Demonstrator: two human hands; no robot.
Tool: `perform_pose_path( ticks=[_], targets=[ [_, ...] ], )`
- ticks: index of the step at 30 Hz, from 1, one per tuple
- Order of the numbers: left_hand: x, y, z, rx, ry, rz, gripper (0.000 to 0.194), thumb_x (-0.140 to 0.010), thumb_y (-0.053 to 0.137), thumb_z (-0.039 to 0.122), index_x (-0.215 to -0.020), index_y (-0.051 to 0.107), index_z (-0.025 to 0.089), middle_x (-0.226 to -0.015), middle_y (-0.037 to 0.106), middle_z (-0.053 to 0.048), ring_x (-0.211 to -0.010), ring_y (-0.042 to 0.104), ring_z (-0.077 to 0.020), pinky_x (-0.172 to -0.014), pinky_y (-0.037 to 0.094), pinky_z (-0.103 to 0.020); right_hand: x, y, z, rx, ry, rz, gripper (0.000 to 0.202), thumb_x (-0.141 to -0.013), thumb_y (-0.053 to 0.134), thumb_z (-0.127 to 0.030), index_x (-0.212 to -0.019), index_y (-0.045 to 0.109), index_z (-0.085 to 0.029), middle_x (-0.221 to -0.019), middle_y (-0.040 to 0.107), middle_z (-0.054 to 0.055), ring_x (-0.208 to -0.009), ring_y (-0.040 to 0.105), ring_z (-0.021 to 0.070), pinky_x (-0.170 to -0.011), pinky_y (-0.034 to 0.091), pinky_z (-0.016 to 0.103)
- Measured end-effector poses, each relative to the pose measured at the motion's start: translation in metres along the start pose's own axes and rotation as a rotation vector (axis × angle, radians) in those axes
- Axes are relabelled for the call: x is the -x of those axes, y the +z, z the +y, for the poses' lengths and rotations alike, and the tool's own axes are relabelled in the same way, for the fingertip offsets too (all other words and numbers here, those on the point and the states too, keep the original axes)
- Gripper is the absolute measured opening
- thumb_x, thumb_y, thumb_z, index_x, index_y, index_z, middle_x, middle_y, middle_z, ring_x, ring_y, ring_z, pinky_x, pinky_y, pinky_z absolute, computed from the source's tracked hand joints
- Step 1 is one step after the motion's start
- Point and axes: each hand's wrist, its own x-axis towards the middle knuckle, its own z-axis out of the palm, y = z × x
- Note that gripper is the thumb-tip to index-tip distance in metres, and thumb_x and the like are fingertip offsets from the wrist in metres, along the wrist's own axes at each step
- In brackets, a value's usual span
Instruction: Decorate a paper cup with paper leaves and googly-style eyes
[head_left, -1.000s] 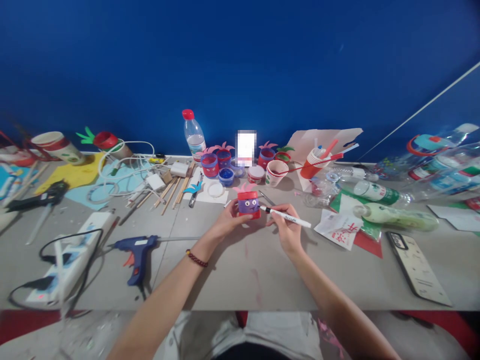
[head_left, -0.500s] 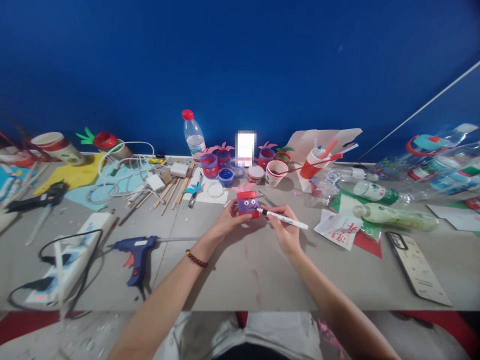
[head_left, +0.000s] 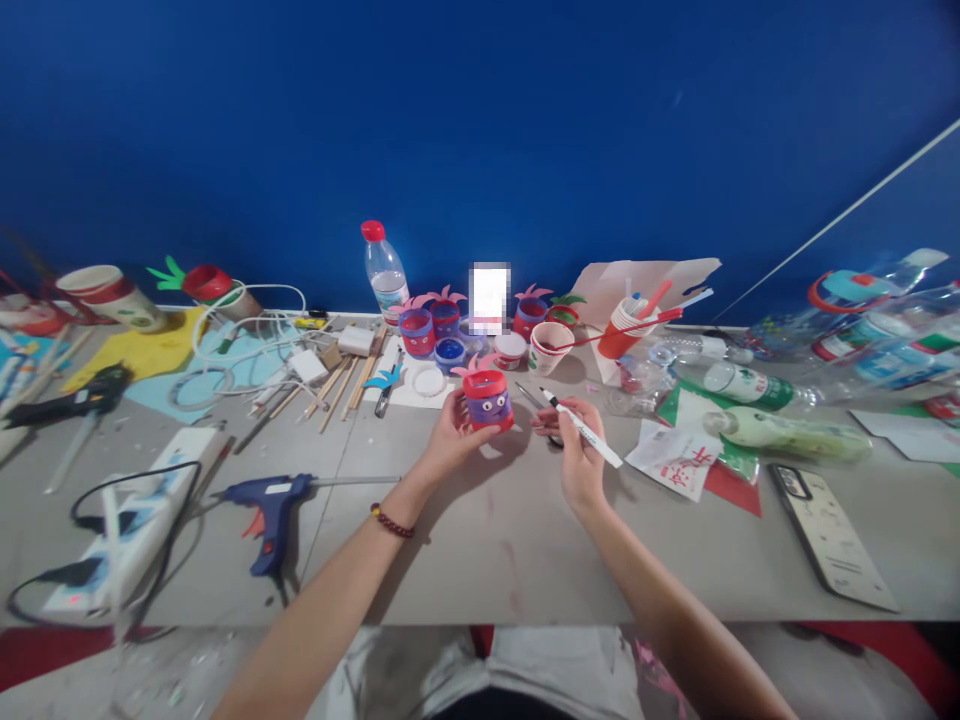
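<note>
My left hand is closed around the lower left side of a small red and purple cup with a painted face and pink paper leaves. Two round eyes and a dark mouth line face me. To the right of the cup, my right hand grips a white marker, its black tip pointing up and left, apart from the cup. A pair of scissors lies on the table between the hands, partly hidden by the right one. A paper cup stands behind them.
At the left lie a blue glue gun and a white power strip. Similar decorated cups and a blue paint pot stand at the back. Plastic bottles and a phone are at the right.
The marker tip has moved off the cup's face, and my right hand has drawn away to the right. The cup has tipped a little, showing more of its open top and a mouth line.
</note>
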Motion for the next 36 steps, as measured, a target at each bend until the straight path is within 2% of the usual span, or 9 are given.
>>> perform_pose_path(
  ticks=[7, 15, 19, 23, 25, 27, 30, 33, 36],
  targets=[
    [0.001, -0.005, -0.011, -0.374, 0.204, -0.028, 0.068, -0.066, 0.080, 0.029, -0.125, 0.047, 0.028, -0.126, 0.058, -0.011, -0.113, 0.058, -0.0261, -0.097, 0.046, -0.047, -0.002, -0.002, 0.001, -0.003, -0.057, 0.050, 0.028, -0.090, 0.056, -0.043, -0.107, 0.050, -0.022, -0.093, 0.063, 0.003, -0.068, 0.068, 0.0162, -0.059, 0.053, 0.030],
    [-0.003, -0.014, -0.015, -0.853, 0.413, -0.111, 0.068, -0.070, 0.075, 0.035, -0.130, 0.048, 0.018, -0.129, 0.054, -0.016, -0.121, 0.051, -0.0321, -0.103, 0.041, -0.050, -0.003, -0.005, 0.007, -0.012, -0.085, 0.059, 0.026, -0.090, 0.055, -0.040, -0.108, 0.050, -0.022, -0.094, 0.062, 0.002, -0.069, 0.066, 0.0155, -0.067, 0.053, 0.032],
    [-0.006, -0.017, -0.013, -0.971, 0.458, -0.167, 0.069, -0.071, 0.072, 0.032, -0.133, 0.044, 0.019, -0.134, 0.051, -0.014, -0.130, 0.041, -0.0327, -0.108, 0.036, -0.052, -0.002, -0.005, 0.006, -0.052, -0.046, 0.037, 0.027, -0.089, 0.057, -0.041, -0.108, 0.051, -0.022, -0.094, 0.062, 0.002, -0.067, 0.065, 0.0152, -0.062, 0.052, 0.031],
    [-0.006, -0.024, -0.009, -1.137, 0.564, -0.240, 0.076, -0.070, 0.066, 0.025, -0.139, 0.036, 0.016, -0.148, 0.035, -0.016, -0.140, 0.026, -0.0326, -0.115, 0.027, -0.052, 0.000, -0.004, 0.004, -0.096, 0.000, 0.010, 0.025, -0.088, 0.058, -0.041, -0.104, 0.053, -0.022, -0.087, 0.064, 0.001, -0.065, 0.064, 0.0141, -0.059, 0.051, 0.028],
    [-0.006, -0.027, -0.005, -1.177, 0.591, -0.253, 0.071, -0.070, 0.061, 0.019, -0.137, 0.037, 0.014, -0.148, 0.034, -0.016, -0.140, 0.026, -0.0317, -0.115, 0.027, -0.051, 0.000, -0.003, 0.002, -0.110, 0.029, 0.003, 0.025, -0.087, 0.059, -0.043, -0.102, 0.054, -0.022, -0.083, 0.065, 0.000, -0.062, 0.063, 0.0135, -0.057, 0.050, 0.027],
    [-0.006, -0.029, -0.003, -1.188, 0.584, -0.214, 0.065, -0.069, 0.055, 0.013, -0.133, 0.041, 0.014, -0.143, 0.039, -0.016, -0.136, 0.032, -0.0306, -0.113, 0.030, -0.051, -0.001, -0.003, 0.000, -0.134, 0.063, 0.006, 0.028, -0.086, 0.059, -0.046, -0.099, 0.055, -0.022, -0.079, 0.066, 0.000, -0.059, 0.063, 0.0134, -0.054, 0.049, 0.026],
    [-0.008, -0.032, -0.002, -1.227, 0.540, -0.051, 0.056, -0.069, 0.052, 0.009, -0.125, 0.048, 0.015, -0.130, 0.050, -0.014, -0.125, 0.042, -0.0288, -0.107, 0.036, -0.050, -0.002, -0.002, -0.001, -0.188, 0.127, 0.025, 0.031, -0.084, 0.060, -0.052, -0.094, 0.056, -0.022, -0.073, 0.066, 0.000, -0.056, 0.062, 0.0138, -0.051, 0.048, 0.026],
    [-0.010, -0.034, -0.003, -1.320, 0.507, 0.080, 0.044, -0.074, 0.055, 0.014, -0.118, 0.055, 0.015, -0.119, 0.056, -0.013, -0.115, 0.047, -0.0288, -0.099, 0.043, -0.047, -0.005, -0.003, 0.000, -0.253, 0.187, 0.048, 0.034, -0.082, 0.061, -0.054, -0.089, 0.057, -0.021, -0.068, 0.065, -0.001, -0.055, 0.062, 0.0142, -0.051, 0.048, 0.026],
    [-0.011, -0.037, -0.005, -1.396, 0.495, 0.126, 0.029, -0.079, 0.056, 0.019, -0.107, 0.063, 0.016, -0.109, 0.060, -0.012, -0.104, 0.051, -0.0284, -0.090, 0.046, -0.044, -0.006, -0.004, 0.001, -0.304, 0.231, 0.052, 0.035, -0.080, 0.063, -0.055, -0.087, 0.058, -0.020, -0.068, 0.066, 0.000, -0.057, 0.063, 0.0149, -0.051, 0.049, 0.027]
  ],
)
